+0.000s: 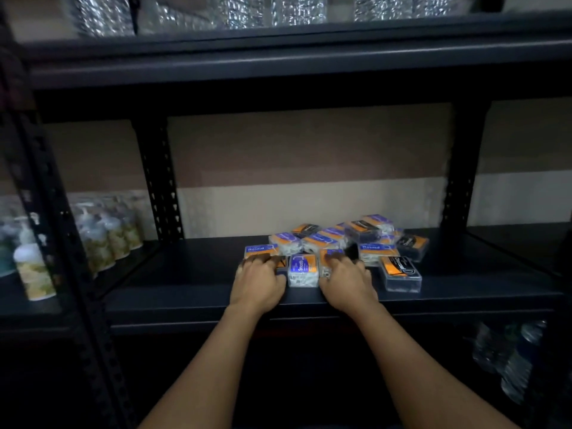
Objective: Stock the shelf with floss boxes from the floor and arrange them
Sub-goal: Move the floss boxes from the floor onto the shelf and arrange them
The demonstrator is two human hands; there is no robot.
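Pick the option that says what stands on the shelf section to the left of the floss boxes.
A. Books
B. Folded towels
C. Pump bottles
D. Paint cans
C: pump bottles with patterned labels stand in rows past the left upright, while the floss boxes lie in a loose pile in the middle section.

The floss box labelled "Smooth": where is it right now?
In the head view, the "Smooth" box stands at the shelf's front edge, between the left hand and right hand.
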